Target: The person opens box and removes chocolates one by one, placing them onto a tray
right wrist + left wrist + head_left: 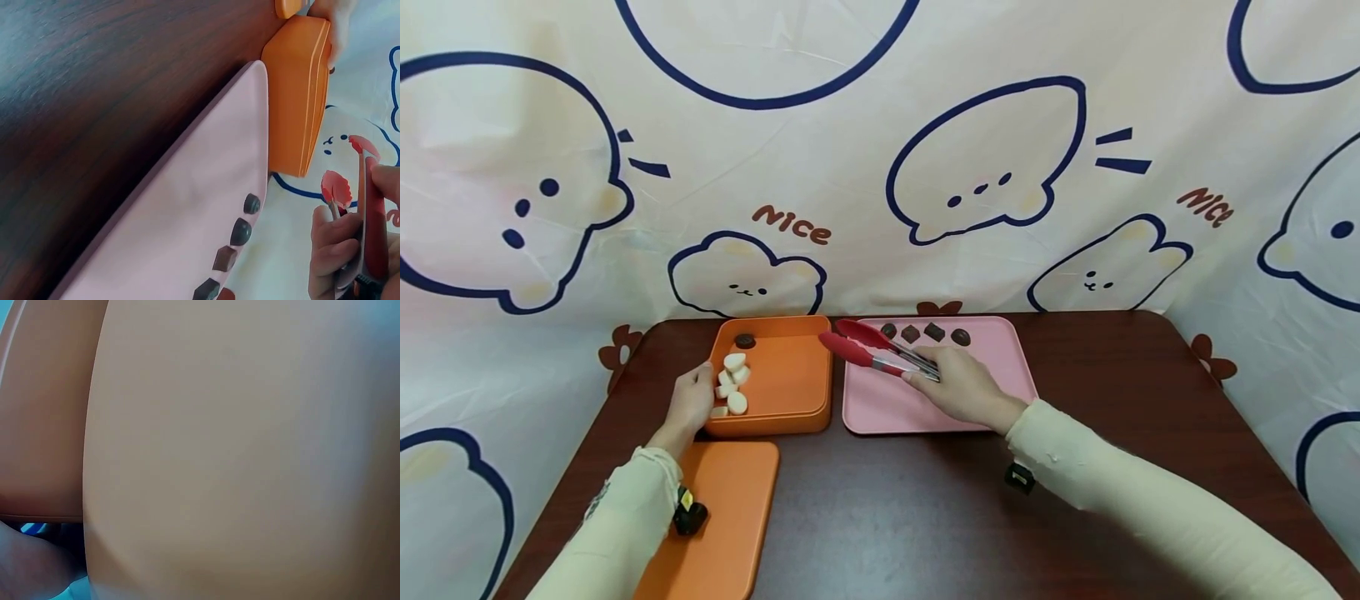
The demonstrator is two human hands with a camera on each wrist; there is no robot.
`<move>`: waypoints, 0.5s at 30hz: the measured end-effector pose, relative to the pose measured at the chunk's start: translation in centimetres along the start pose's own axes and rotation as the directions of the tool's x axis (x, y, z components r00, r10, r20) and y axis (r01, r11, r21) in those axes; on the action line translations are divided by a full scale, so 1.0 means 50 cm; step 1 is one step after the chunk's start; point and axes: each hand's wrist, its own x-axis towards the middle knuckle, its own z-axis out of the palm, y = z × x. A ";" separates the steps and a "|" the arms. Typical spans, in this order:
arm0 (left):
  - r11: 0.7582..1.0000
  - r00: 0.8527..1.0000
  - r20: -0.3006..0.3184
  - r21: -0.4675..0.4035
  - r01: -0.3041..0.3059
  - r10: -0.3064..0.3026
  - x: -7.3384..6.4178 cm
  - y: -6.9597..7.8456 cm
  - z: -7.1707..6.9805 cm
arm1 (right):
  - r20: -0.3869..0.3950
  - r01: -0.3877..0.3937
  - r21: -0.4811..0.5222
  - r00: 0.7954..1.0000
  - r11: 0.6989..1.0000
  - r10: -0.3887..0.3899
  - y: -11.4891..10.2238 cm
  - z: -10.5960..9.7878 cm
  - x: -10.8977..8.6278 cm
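My right hand [958,387] grips a pair of red-tipped metal tongs [863,357] above the pink tray [917,408]. In the right wrist view, the two red tips [336,187] of the tongs stand apart with nothing between them. Along the tray's far edge lies a row of several dark chocolates [935,332]. To the left, my left hand [688,402] holds the side of an orange box [790,371]. Inside that box, one dark chocolate [745,341] is in the far left corner, and several white pieces [737,403] are gathered along the left side.
A flat orange lid [737,500] lies in front of the box, partly under my left forearm. The dark wooden table [880,517] ends at the back against a white cloth [865,167] with cartoon drawings, which also hangs at both sides.
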 end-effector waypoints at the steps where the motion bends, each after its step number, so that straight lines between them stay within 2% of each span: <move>1: 1.000 1.000 0.003 0.001 0.000 0.000 0.000 0.000 0.000 | -0.003 0.005 -0.010 1.000 1.000 -0.005 -0.003 0.003 0.001; 5: 1.000 1.000 0.013 -0.007 0.000 0.000 0.000 0.001 0.001 | -0.012 0.018 -0.045 1.000 0.999 -0.018 -0.016 0.014 0.009; 11: 1.000 1.000 -0.016 -0.011 -0.014 0.014 0.004 0.003 0.002 | 0.004 0.028 -0.058 1.000 0.998 -0.028 -0.046 0.026 0.025; 15: 1.000 1.000 -0.025 0.001 0.002 -0.002 0.005 0.004 0.001 | 0.025 0.035 -0.081 0.999 0.996 -0.033 -0.064 0.032 0.037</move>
